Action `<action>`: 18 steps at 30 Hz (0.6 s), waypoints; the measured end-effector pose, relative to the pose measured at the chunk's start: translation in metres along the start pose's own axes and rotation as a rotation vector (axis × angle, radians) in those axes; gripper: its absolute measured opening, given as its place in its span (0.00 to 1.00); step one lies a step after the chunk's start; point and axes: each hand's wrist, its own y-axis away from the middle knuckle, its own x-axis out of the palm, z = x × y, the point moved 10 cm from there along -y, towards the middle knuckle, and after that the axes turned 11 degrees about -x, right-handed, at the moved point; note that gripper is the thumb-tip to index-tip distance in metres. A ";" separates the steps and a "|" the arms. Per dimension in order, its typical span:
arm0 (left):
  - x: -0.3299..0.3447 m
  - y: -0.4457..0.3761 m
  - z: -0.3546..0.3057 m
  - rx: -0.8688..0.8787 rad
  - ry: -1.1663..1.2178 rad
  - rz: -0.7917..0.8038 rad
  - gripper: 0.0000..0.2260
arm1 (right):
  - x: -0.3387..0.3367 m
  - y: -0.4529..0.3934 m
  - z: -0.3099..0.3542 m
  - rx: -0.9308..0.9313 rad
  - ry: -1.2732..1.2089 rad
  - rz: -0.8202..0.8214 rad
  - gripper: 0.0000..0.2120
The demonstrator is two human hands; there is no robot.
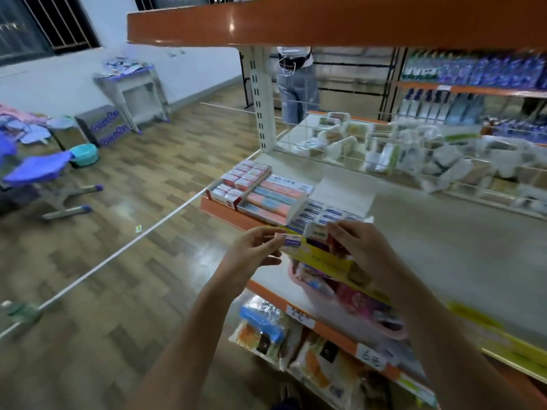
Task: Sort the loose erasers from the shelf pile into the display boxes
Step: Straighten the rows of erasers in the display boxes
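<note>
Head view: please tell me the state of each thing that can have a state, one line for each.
left hand: pinches a small eraser.
right hand: grips another eraser.
white display box: lid open, rows of erasers inside.
red display box: open, nearly full.
pink-blue display box: open, full.

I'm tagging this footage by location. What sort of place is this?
Most likely a small shop or stationery store: orange-edged shelving with price labels, display boxes of erasers on the shelf, and rows of bottled goods on the racks behind.
</note>
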 end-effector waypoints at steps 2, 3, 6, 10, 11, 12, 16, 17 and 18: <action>-0.021 -0.018 -0.005 -0.008 0.045 0.007 0.14 | 0.015 -0.029 0.002 0.006 -0.031 0.031 0.15; -0.031 -0.029 -0.008 -0.019 0.080 0.012 0.13 | 0.022 -0.044 0.004 0.004 -0.023 0.051 0.14; -0.059 -0.060 -0.019 -0.048 0.197 0.042 0.10 | 0.040 -0.085 0.004 0.010 0.013 0.118 0.10; -0.088 -0.096 -0.031 -0.080 0.231 0.081 0.10 | 0.056 -0.131 0.002 0.006 0.002 0.154 0.08; -0.095 -0.104 -0.033 -0.082 0.229 0.093 0.10 | 0.061 -0.141 0.002 0.001 0.012 0.164 0.08; -0.102 -0.112 -0.034 -0.083 0.221 0.099 0.11 | 0.065 -0.149 0.001 -0.002 0.026 0.174 0.07; -0.136 -0.135 -0.037 -0.074 0.145 0.066 0.12 | 0.084 -0.174 -0.005 0.010 0.114 0.206 0.05; -0.145 -0.140 -0.037 -0.069 0.120 0.055 0.11 | 0.090 -0.180 -0.007 0.015 0.151 0.212 0.05; -0.156 -0.145 -0.037 -0.064 0.099 0.045 0.11 | 0.095 -0.185 -0.008 0.020 0.196 0.213 0.04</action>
